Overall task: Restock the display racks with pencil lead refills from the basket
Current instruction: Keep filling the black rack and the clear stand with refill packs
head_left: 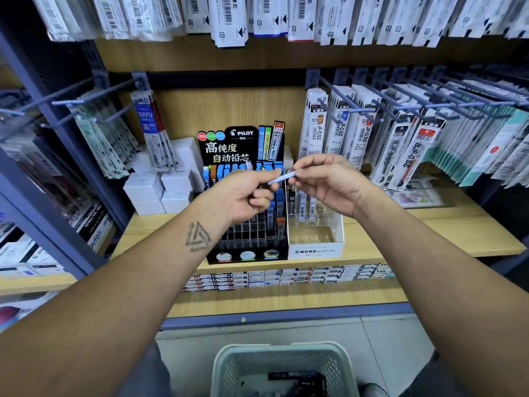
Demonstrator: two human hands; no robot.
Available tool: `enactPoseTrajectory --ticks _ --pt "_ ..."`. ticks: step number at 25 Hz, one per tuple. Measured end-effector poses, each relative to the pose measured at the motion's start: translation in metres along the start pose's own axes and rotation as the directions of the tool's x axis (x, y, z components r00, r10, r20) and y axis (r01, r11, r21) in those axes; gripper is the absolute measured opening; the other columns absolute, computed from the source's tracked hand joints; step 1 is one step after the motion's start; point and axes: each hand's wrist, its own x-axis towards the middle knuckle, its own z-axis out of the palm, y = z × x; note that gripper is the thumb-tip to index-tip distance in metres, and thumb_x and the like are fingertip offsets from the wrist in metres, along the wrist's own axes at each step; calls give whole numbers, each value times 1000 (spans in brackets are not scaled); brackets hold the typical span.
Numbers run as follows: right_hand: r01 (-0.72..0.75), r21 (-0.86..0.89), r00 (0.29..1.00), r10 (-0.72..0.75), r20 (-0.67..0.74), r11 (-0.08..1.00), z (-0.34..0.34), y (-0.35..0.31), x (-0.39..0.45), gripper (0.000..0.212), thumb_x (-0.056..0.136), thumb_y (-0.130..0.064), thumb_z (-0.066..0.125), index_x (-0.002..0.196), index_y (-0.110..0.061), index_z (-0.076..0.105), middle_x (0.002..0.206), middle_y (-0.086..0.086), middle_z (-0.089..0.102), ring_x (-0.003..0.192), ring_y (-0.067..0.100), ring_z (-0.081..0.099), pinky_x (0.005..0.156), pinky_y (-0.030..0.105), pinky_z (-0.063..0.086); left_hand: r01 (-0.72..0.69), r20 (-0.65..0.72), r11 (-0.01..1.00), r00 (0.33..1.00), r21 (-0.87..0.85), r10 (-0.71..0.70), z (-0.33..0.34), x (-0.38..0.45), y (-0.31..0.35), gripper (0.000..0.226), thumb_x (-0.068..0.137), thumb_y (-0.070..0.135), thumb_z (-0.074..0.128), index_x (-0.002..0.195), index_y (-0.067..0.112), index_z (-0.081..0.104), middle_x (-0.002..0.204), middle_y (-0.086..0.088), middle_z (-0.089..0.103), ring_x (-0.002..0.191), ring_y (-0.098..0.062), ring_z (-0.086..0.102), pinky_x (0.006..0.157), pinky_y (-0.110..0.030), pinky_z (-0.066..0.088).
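A slim pale-blue lead refill tube (282,177) is held level in front of the black Pilot display rack (246,247). My left hand (246,193) pinches its near end and my right hand (326,181) pinches its far end. The rack holds blue and orange refill tubes in its back rows; its front slots look bare. A white Mono rack (315,250) stands beside it on the right with a few refills at the back. The pale-green basket (283,368) sits low in front of me with dark refill packs inside.
The wooden shelf (429,233) carries both racks and white boxes (160,190) at the left. Pegboard hooks with hanging pen-refill packs (400,138) flank the racks on both sides and overhead. A lower shelf holds a row of small boxes (286,276).
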Motion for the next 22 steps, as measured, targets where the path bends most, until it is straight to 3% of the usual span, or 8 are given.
enactPoseTrajectory --ticks 3,7,12,15,18,22 --pt "-8 -200 1000 5 -16 980 -5 3 -2 13 79 9 73 87 -1 70 83 18 70 77 26 70 80 34 58 -164 -90 974 980 155 179 5 7 -4 18 91 9 70 102 -2 61 66 -11 59 38 -6 33 32 -17 21" --pt "20 -296 996 -43 -73 955 -15 2 -6 26 74 16 75 91 -3 68 83 14 68 77 24 69 78 38 59 -215 -62 969 973 122 223 15 15 -10 28 95 7 64 116 -11 59 71 -16 64 38 -7 31 35 -18 17" --pt "42 -454 998 -57 -20 890 -20 -4 -15 27 77 10 78 98 -4 71 83 13 71 72 17 67 65 25 54 -230 -29 959 971 167 238 26 19 -14 12 97 10 63 91 0 65 73 -16 63 39 -7 29 38 -19 15" --pt "15 -453 998 -41 -48 891 -24 -4 -14 28 81 3 78 106 -8 71 80 8 72 69 15 64 60 25 50 -229 -34 962 971 147 237 31 19 -15 12 99 7 58 94 -2 63 75 -17 63 39 -7 29 38 -18 16" --pt "-18 -396 999 -3 -51 918 -29 -3 -12 41 83 8 73 119 -12 71 79 6 67 74 20 64 68 32 57 -219 -42 966 973 135 227 32 18 -16 24 98 5 58 115 -11 59 76 -17 65 39 -8 29 36 -17 18" --pt "-6 -417 994 -41 -102 909 -27 -2 -13 28 83 10 72 103 -9 74 85 15 64 77 26 68 73 38 62 -201 -71 963 974 178 216 31 18 -15 31 95 5 61 119 -14 60 74 -16 65 38 -7 29 35 -17 18"
